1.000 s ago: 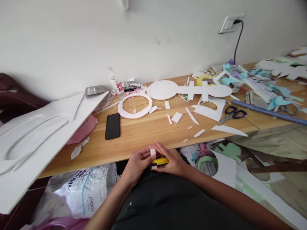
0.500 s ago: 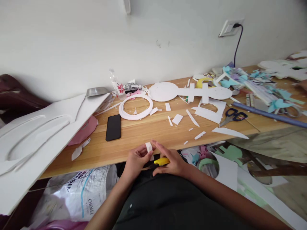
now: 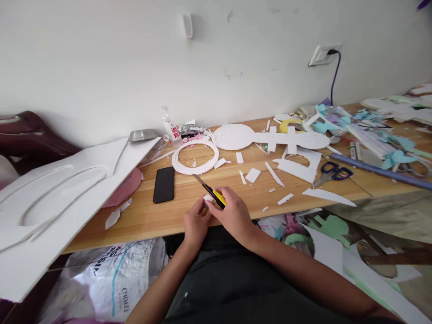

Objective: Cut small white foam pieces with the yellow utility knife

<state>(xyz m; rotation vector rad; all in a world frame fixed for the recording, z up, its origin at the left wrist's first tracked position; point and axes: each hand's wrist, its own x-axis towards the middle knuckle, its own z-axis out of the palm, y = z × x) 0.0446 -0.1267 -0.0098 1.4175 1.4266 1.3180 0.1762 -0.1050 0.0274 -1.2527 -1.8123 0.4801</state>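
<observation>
My right hand (image 3: 232, 216) is closed around a yellow and black utility knife (image 3: 218, 198), its blade out and pointing up and left over the table. Close beside it, my left hand (image 3: 197, 220) pinches a small white foam piece (image 3: 208, 198), which sits just under the knife's body. My fingers partly hide the piece, so I cannot tell whether the knife touches it. Beyond the blade tip lies a white foam ring (image 3: 176, 163) on the wooden table (image 3: 141, 220). A black phone (image 3: 164, 185) rests to the left.
Several white foam scraps (image 3: 253, 175) lie right of the hands, with dark-handled scissors (image 3: 332, 173) farther right. A long white foam shape (image 3: 232, 137) and a bottle (image 3: 173, 130) stand toward the wall. A large foam board (image 3: 84, 198) covers the left side.
The knife has swung up from near my lap, and its blade now points away over the table. My right hand has turned and closed around it. The foam piece is lower and partly covered.
</observation>
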